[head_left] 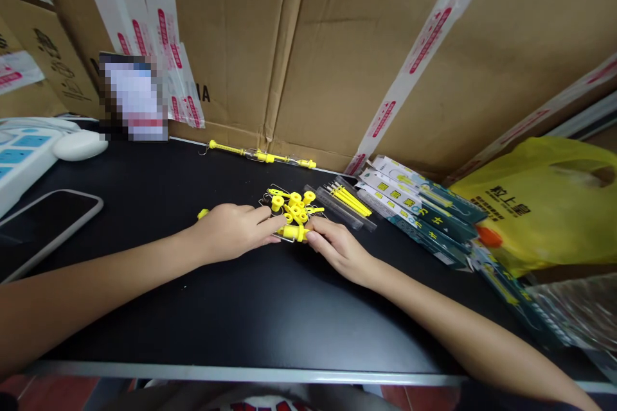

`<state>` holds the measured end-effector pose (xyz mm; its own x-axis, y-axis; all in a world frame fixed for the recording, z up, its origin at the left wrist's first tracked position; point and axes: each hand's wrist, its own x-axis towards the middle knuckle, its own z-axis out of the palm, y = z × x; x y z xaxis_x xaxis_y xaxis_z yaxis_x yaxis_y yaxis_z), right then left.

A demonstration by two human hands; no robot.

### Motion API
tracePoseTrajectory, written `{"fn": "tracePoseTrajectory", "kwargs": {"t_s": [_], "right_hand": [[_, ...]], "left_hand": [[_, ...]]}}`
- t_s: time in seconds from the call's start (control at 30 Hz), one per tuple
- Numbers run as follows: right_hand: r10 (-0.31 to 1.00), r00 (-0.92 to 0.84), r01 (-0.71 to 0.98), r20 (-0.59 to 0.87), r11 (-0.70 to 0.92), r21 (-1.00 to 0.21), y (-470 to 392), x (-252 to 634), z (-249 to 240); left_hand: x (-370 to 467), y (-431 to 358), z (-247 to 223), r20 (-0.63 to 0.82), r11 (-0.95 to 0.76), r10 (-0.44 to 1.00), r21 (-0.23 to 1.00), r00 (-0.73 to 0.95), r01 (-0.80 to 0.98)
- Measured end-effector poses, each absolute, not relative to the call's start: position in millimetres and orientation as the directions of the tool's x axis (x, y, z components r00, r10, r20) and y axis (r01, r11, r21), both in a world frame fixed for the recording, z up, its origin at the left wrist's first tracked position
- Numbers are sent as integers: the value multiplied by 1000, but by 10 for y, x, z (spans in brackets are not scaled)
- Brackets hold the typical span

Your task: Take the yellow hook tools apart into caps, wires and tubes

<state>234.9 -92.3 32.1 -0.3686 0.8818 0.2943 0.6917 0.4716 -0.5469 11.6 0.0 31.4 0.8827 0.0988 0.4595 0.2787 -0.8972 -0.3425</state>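
Two hands meet over one yellow piece near the middle of the desk, which serves here as the centre of the clock. The left hand grips its left part between thumb and fingers, hiding much of it; the right hand pinches its right end with thumb and forefinger. A thin wire runs along the piece. At 9 o'clock a yellow tip shows past the left hand; whether it belongs to the same piece, I cannot tell.

Just beside, at 12 o'clock, lies a pile of yellow parts with springs and wire hooks among them. At 2 o'clock are yellow rods and clear tubes. Farther out, towards 3 o'clock, come stacked boxes, then a yellow bag.

At 11 o'clock a long yellow scale with a hook lies near the carton. A phone sits at 9 o'clock, near a power strip.
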Motion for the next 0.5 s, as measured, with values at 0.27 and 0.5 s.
{"fn": "tracePoseTrajectory", "kwargs": {"t_s": [0.27, 0.5], "right_hand": [[855, -373, 679, 360, 516, -523, -917, 2377, 304], [691, -583, 729, 427, 677, -100, -876, 2448, 247]], "left_hand": [[116, 4, 315, 420, -915, 130, -298, 898, 272], [125, 32, 291, 338, -944, 153, -229, 929, 238]]}}
